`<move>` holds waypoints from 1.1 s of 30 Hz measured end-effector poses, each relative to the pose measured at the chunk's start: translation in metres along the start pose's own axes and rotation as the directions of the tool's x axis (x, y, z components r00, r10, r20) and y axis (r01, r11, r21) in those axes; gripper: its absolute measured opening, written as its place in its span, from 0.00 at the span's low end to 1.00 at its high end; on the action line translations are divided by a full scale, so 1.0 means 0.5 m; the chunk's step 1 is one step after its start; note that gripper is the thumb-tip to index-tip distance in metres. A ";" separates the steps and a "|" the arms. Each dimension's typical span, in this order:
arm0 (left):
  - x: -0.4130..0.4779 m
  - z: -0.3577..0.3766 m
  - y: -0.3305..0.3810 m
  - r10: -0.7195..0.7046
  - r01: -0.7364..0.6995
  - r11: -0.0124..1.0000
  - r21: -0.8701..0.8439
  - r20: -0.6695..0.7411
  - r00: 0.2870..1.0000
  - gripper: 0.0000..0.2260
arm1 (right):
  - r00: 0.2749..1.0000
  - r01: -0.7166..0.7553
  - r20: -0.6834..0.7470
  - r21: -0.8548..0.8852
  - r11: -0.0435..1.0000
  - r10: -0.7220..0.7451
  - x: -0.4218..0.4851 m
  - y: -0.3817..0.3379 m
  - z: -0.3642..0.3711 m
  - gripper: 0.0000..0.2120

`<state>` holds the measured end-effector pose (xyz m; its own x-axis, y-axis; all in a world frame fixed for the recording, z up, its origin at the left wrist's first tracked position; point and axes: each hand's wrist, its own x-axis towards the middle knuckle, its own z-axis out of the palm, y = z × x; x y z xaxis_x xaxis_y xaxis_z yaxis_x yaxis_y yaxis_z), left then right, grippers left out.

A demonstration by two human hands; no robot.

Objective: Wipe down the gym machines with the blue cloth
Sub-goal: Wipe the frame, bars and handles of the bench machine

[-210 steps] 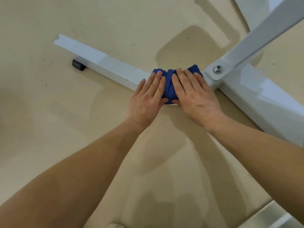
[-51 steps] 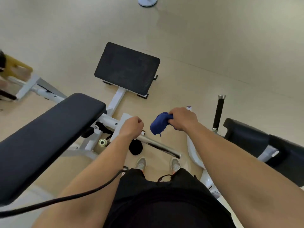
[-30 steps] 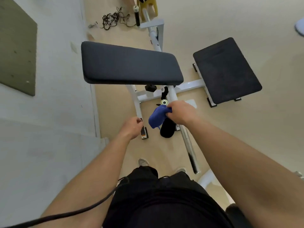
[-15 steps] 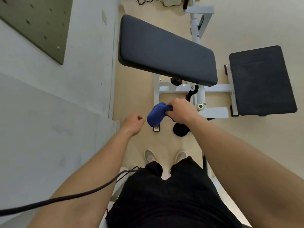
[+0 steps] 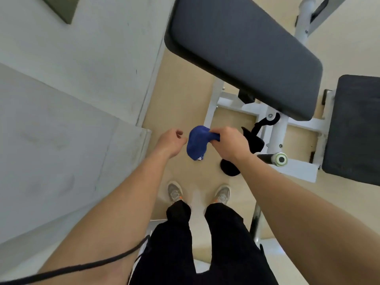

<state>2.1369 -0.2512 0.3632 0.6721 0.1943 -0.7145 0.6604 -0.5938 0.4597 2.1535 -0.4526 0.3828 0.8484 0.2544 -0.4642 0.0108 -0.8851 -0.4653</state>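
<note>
I stand over a gym machine with a white frame (image 5: 273,138). Its long black pad (image 5: 242,52) slants across the upper right. My right hand (image 5: 228,144) grips the bunched blue cloth (image 5: 197,144) in the air at waist height, in front of the pad's near end. Just left of the cloth my left hand (image 5: 171,141) is loosely curled and holds nothing; its fingers come close to the cloth without gripping it. A chrome-tipped black handle (image 5: 273,159) juts out beside my right wrist.
A grey wall (image 5: 72,99) with a stepped corner stands close on the left. A black footplate (image 5: 357,128) lies at the right edge. A black round knob (image 5: 229,168) sits under my right wrist. My shoes (image 5: 174,191) stand on beige floor. A black cable (image 5: 72,268) crosses my left forearm.
I rose from wiping a floor bar with both hands and turned toward this machine. In the last second the pad came nearer and my left hand closed in on the cloth.
</note>
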 end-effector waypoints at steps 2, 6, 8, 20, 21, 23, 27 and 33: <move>0.061 0.019 -0.015 0.030 -0.030 0.999 -0.027 -0.007 1.000 0.19 | 1.000 0.021 -0.007 0.024 0.999 -0.021 0.049 0.024 0.045 0.12; 0.205 0.065 -0.066 0.132 -0.132 0.991 0.000 0.015 0.991 0.21 | 0.999 0.035 -0.028 0.087 0.996 -0.032 0.154 0.069 0.152 0.15; 0.279 0.089 -0.102 0.160 -0.164 0.985 0.051 0.068 0.985 0.24 | 0.999 0.044 -0.025 0.122 0.992 -0.042 0.204 0.090 0.213 0.16; 0.668 0.234 -0.262 0.283 -0.265 0.950 -0.164 0.100 0.954 0.08 | 0.997 -0.022 0.081 0.189 0.982 0.006 0.474 0.274 0.540 0.39; 0.694 0.252 -0.261 0.304 -0.281 0.942 -0.183 0.111 0.946 0.07 | 0.991 -0.048 0.135 0.220 0.974 0.018 0.493 0.291 0.560 0.44; 0.747 0.288 -0.261 0.356 -0.329 0.925 -0.190 0.128 0.926 0.06 | 0.979 -0.041 0.206 0.227 0.973 -0.007 0.537 0.324 0.590 0.47; 0.853 0.354 -0.268 0.451 -0.428 0.889 -0.160 0.148 0.880 0.06 | 0.980 -0.028 0.198 0.166 0.986 -0.005 0.632 0.395 0.632 0.23; 0.998 0.434 -0.292 0.516 -0.513 0.857 -0.059 0.121 0.848 0.04 | 0.991 -0.066 0.131 0.229 0.971 0.037 0.761 0.488 0.657 0.05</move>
<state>2.3033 -0.2369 -0.1751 0.8700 -0.2362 -0.4328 0.2409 -0.5622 0.7911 2.3050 -0.4437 -0.1546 0.7714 0.2706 -0.5760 -0.1672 -0.7872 -0.5937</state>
